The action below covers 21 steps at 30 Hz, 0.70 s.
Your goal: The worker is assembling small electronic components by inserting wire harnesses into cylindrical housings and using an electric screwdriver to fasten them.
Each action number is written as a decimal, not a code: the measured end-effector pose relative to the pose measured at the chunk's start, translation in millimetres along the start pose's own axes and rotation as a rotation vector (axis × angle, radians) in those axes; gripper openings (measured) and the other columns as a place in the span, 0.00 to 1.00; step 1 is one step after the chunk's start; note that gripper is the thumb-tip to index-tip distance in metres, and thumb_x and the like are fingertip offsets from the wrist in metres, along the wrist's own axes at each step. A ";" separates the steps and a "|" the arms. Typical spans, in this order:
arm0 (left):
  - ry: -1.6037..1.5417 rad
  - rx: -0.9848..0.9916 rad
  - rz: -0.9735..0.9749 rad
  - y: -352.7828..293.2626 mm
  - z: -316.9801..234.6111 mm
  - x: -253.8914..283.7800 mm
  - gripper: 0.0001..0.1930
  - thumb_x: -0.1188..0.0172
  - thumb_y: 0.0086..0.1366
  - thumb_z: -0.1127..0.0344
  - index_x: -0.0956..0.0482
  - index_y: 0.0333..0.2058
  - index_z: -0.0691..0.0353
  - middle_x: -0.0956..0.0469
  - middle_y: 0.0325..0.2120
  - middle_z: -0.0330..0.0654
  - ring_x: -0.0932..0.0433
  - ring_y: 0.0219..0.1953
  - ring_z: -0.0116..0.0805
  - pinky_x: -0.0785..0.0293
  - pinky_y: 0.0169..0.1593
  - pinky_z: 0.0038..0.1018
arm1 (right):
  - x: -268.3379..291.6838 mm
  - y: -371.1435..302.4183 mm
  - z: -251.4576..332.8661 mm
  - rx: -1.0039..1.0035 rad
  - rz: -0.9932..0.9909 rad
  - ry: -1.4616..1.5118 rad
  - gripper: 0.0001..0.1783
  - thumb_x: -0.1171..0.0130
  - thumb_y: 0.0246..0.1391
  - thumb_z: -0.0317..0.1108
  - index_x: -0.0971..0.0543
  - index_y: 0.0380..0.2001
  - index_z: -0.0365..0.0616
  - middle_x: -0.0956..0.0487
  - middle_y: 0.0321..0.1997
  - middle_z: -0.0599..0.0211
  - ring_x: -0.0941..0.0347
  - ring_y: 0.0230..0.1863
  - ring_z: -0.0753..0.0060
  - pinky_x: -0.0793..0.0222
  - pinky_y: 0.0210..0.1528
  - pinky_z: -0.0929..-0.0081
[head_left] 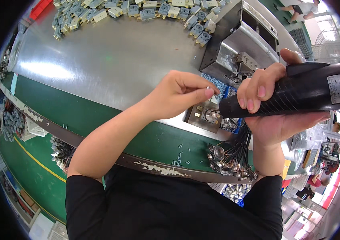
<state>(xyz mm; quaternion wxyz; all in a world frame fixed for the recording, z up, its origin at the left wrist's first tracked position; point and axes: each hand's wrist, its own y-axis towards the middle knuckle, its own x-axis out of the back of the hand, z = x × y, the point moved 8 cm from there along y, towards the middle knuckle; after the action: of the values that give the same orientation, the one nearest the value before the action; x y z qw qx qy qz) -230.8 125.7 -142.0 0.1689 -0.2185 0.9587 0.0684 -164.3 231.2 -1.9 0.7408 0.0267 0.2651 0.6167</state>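
Observation:
My left hand [180,94] is closed, thumb against forefinger, on a small screw [208,88] whose tip just shows. My right hand [266,94] wraps round the thick body of a black electric screwdriver [310,89], held nearly level with its nose pointing left. Below the fingertips of my left hand sits a metal fixture block [196,120] holding a round silvery part [210,115] with brass-coloured pins. The screwdriver's nose is close to this fixture, and its bit is not visible. Behind the hands is a heap of bluish screws [214,83].
Grey and cream plug housings [147,14] crowd the bench's far edge. A steel box-like machine [242,44] stands behind my right hand. Black wires with round metal caps [220,154] lie near the front edge, beside loose screws [178,160]. A blue bin [230,126] holds metal parts.

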 end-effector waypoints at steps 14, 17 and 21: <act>0.011 0.023 0.052 4.1 5.4 0.4 0.12 0.45 0.78 0.66 0.19 0.45 0.70 0.17 0.38 0.38 0.21 0.42 0.23 0.24 0.49 0.24 | -5.4 -3.8 -13.5 0.036 0.119 -0.103 0.69 0.49 0.42 0.89 0.40 0.70 0.39 0.30 0.28 0.69 0.31 0.22 0.72 0.32 0.26 0.68; 0.103 -0.035 0.039 0.2 2.4 3.6 0.13 0.48 0.79 0.64 0.20 0.43 0.69 0.17 0.37 0.37 0.22 0.41 0.23 0.26 0.49 0.24 | -10.7 -3.8 -19.0 0.030 0.142 -0.070 0.69 0.49 0.42 0.89 0.40 0.70 0.39 0.29 0.28 0.70 0.31 0.21 0.73 0.32 0.25 0.69; 0.205 -0.033 0.071 -0.5 -3.4 -3.2 0.13 0.47 0.77 0.64 0.20 0.40 0.69 0.17 0.33 0.39 0.22 0.37 0.26 0.25 0.45 0.27 | -11.8 -9.5 -15.8 0.015 0.080 -0.074 0.69 0.49 0.41 0.90 0.39 0.70 0.41 0.29 0.28 0.70 0.32 0.21 0.74 0.33 0.25 0.69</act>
<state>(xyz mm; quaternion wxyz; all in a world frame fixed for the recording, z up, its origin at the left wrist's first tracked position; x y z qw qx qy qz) -228.8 125.7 -137.7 0.0637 -0.1932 0.9768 0.0674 -163.6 213.5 -14.8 0.7247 0.0658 0.2408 0.6422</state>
